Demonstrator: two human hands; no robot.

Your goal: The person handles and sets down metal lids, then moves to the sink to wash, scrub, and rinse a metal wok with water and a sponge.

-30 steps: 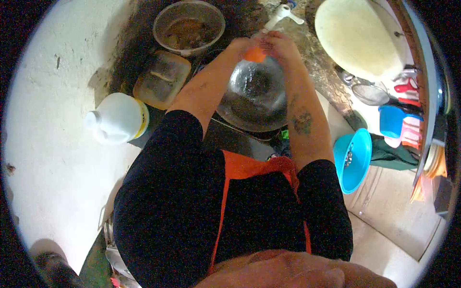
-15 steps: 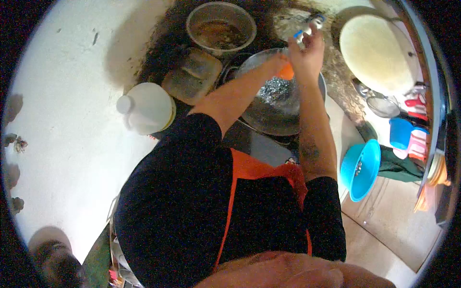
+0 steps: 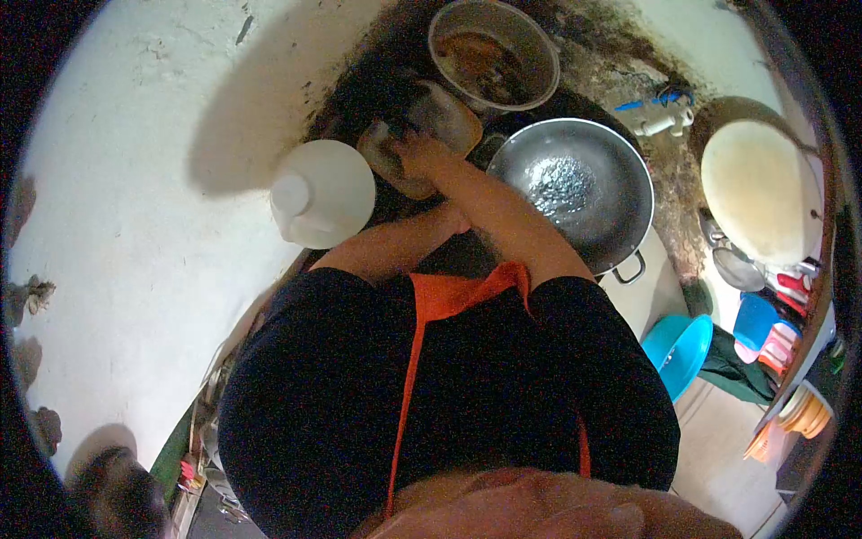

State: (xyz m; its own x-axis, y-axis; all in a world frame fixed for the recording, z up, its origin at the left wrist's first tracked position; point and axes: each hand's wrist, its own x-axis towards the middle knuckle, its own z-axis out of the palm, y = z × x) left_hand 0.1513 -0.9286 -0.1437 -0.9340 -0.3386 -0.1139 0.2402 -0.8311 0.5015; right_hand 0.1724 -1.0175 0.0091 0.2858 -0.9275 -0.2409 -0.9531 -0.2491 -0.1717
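My right hand (image 3: 422, 154) reaches across to the left, over a squarish, pale-topped container (image 3: 446, 117). Its fingers look curled at the middle of the top, but shadow hides what they grip. Beneath my right forearm, my left hand (image 3: 456, 218) shows only in part, and its fingers are hidden. A dark wok (image 3: 611, 202) with water in its bottom stands to the right of both hands. Beside the left forearm is a large whitish plastic jug (image 3: 337, 193) with a round cap.
Behind the wok sits a stained metal pot (image 3: 543, 76). A white tap (image 3: 664, 119) with a blue handle is on the sooty wall. On the right are a large round pale board (image 3: 759, 193), a strainer (image 3: 739, 268) and a turquoise basin (image 3: 687, 359).
My right hand has left the tap and swung left to the squarish container. My left hand has drawn back from above the wok, and the orange object no longer shows. The view has shifted.
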